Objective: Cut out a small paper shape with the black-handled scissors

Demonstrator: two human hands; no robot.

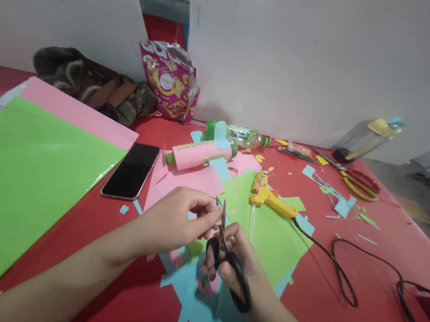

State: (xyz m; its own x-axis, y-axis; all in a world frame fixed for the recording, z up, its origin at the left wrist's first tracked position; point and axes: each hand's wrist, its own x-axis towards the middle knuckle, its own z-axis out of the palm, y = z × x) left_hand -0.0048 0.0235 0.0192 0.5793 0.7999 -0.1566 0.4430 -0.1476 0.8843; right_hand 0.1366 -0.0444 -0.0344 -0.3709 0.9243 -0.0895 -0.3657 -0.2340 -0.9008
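My right hand has its fingers through the black-handled scissors, whose blades point up and stand slightly apart. Close to the blades, my left hand pinches a small piece of pink paper. Much of that piece is hidden by the fingers. Beneath both hands lie blue paper and cut scraps, among them a round pink piece. Just beyond the hands, pink paper is wrapped around a green tube-like body. A yellow glue gun rests on green paper to the right.
A phone and large green sheets lie left. Behind are a snack bag, a plastic bottle and a dark patterned bundle. Red-and-yellow-handled scissors, a clear container and a black cord are right.
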